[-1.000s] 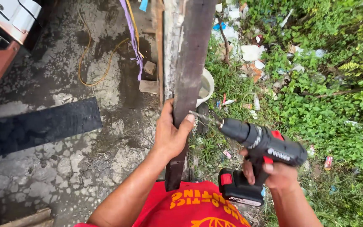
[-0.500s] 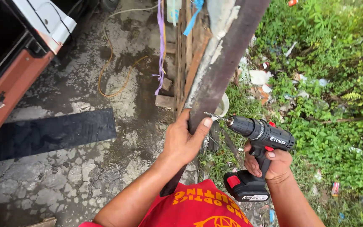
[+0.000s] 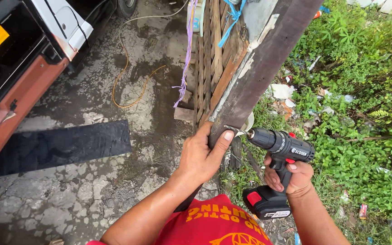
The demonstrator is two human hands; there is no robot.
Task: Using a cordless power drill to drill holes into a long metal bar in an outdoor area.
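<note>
While the head view looks down past a red shirt (image 3: 218, 224), the left hand (image 3: 200, 156) is wrapped around the lower part of a dark plank (image 3: 259, 75) that runs on a slant from the hand up toward the top right edge. Its fingers are clenched on the plank — the thumb (image 3: 221, 140) lies across the near face, its tip just beside the screw (image 3: 233, 130) held against the plank edge. The right hand (image 3: 291, 174) grips the handle of a black cordless drill (image 3: 280, 145), fingers closed around the grip under the red trigger switch. The drill body points left, its chuck (image 3: 256, 134) close to the screw and the thumb; whether the bit touches the screw cannot be told. A black battery pack with a red latch (image 3: 266, 204) sits at the foot of the handle, below the right hand.

Behind the plank stands a wooden pallet fence (image 3: 212, 68) with a purple cord (image 3: 188, 50) and a blue strip (image 3: 232, 18) hanging on it. Left of that lies wet, cracked concrete (image 3: 69, 195) — on it a black mat (image 3: 64, 145) and a loop of orange cable (image 3: 125, 77). A vehicle (image 3: 19, 59) fills the top left corner. Right of the plank is green growth (image 3: 364, 113) strewn with litter (image 3: 284, 93).
</note>
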